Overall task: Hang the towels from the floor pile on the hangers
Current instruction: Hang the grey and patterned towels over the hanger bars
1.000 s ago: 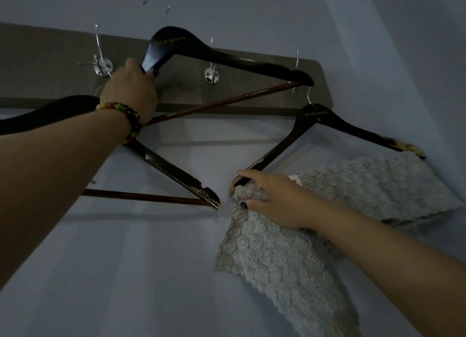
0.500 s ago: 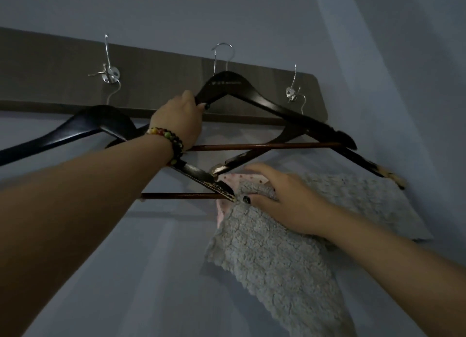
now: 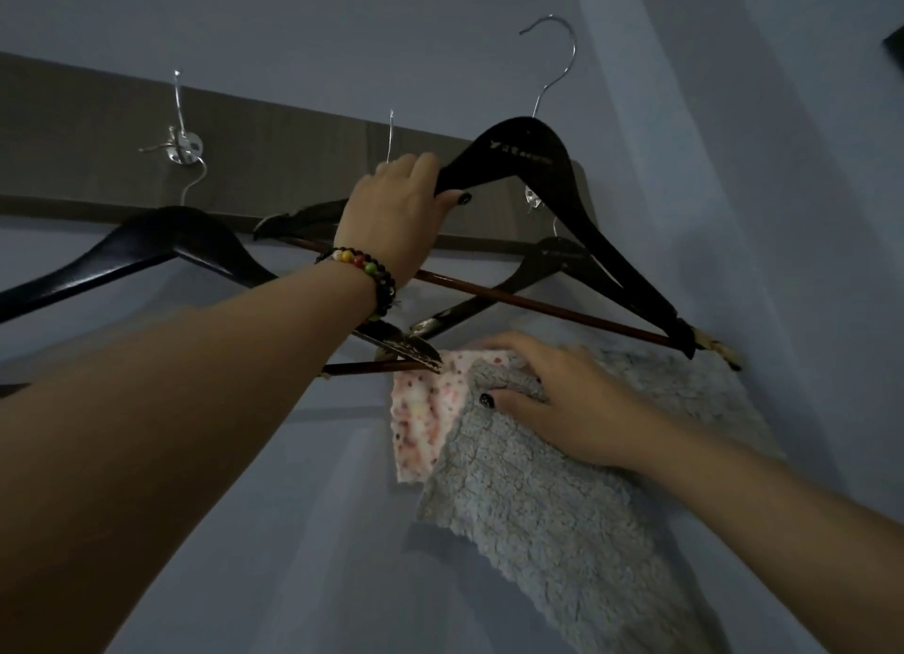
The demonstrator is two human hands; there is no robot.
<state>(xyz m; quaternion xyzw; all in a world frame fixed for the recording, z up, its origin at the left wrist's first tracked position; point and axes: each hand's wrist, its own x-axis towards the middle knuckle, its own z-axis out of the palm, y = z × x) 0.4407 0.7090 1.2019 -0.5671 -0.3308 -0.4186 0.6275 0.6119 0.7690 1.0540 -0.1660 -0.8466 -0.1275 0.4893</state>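
In the foreground, the right hand [image 3: 562, 399] pinches the upper edge of a grey towel [image 3: 553, 506], thumb curled into the cloth; a pink spotted towel [image 3: 425, 409] lies just behind it. Above, the left hand [image 3: 396, 213], wearing a bead bracelet [image 3: 369, 272], grips one arm of a black hanger [image 3: 577, 223], its wire hook free of the wall. Farther back, a second hanger [image 3: 146, 242] hangs from a metal hook [image 3: 183, 144] on the wooden wall rail [image 3: 293, 154].
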